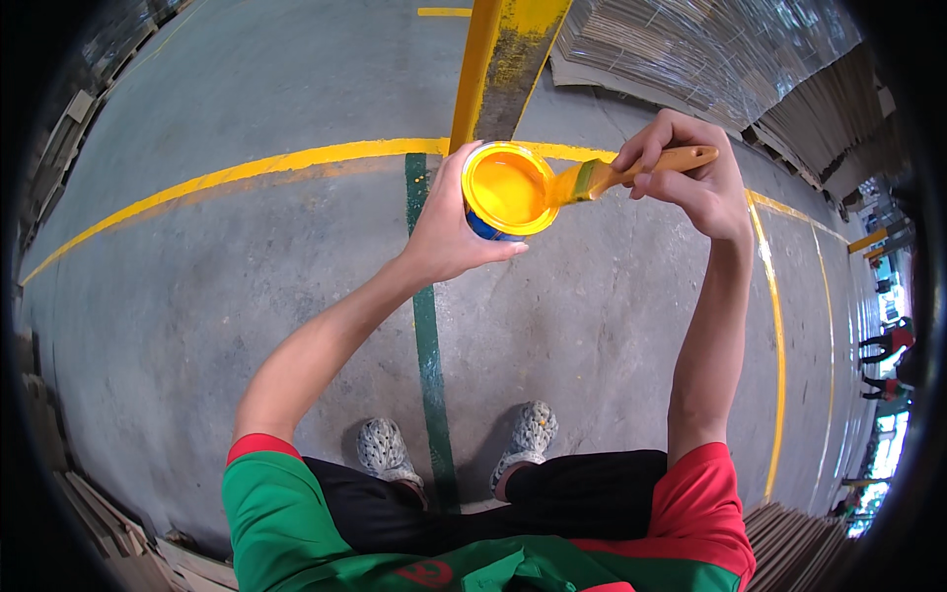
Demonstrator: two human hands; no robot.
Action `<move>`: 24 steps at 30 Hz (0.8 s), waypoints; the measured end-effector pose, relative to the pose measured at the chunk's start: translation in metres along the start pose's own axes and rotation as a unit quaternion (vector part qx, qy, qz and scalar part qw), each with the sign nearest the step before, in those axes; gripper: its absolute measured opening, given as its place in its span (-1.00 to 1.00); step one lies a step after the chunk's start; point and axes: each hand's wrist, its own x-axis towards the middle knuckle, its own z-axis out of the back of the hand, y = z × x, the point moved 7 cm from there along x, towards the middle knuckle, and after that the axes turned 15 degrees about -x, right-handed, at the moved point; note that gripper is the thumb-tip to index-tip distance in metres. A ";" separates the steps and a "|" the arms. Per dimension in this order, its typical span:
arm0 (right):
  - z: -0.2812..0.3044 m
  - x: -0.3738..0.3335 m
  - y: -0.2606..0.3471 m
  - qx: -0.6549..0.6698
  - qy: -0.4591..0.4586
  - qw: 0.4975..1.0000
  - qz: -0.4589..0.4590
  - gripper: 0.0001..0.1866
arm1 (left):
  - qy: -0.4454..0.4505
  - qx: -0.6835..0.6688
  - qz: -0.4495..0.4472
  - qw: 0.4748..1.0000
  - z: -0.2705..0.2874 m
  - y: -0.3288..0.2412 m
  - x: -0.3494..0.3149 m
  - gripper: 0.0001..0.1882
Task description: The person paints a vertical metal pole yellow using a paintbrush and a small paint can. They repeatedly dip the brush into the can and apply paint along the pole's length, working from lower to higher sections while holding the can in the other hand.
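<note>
Head view: in the upper middle of the frame I see a can [487,228] of yellow paint [505,190], its mouth facing up, the left hand [447,227] wrapped around its side. Just right of it, the right hand [702,187] grips a paintbrush [592,180] by the handle, yellow bristles [566,185] against the rim.

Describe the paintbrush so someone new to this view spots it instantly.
Start at the yellow post at top centre; just below it, the left hand holds an open round can. At that can's right rim is the paintbrush, gripped by the right hand. Unlike the round can, it's long and slim, with yellow-coated bristles and a tan handle.
</note>
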 end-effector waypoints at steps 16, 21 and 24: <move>-0.015 0.061 -0.037 -0.109 -0.153 0.980 0.070 -0.82 | 0.032 -0.047 0.016 0.998 0.005 0.007 -0.023 0.19; -0.009 0.082 -0.016 -0.305 -0.211 0.910 0.184 -0.80 | 0.060 -0.017 0.009 0.998 0.017 -0.017 -0.044 0.27; 0.009 0.080 0.017 -0.372 -0.271 0.851 0.250 -0.76 | 0.081 -0.022 0.027 0.996 0.019 -0.034 -0.068 0.33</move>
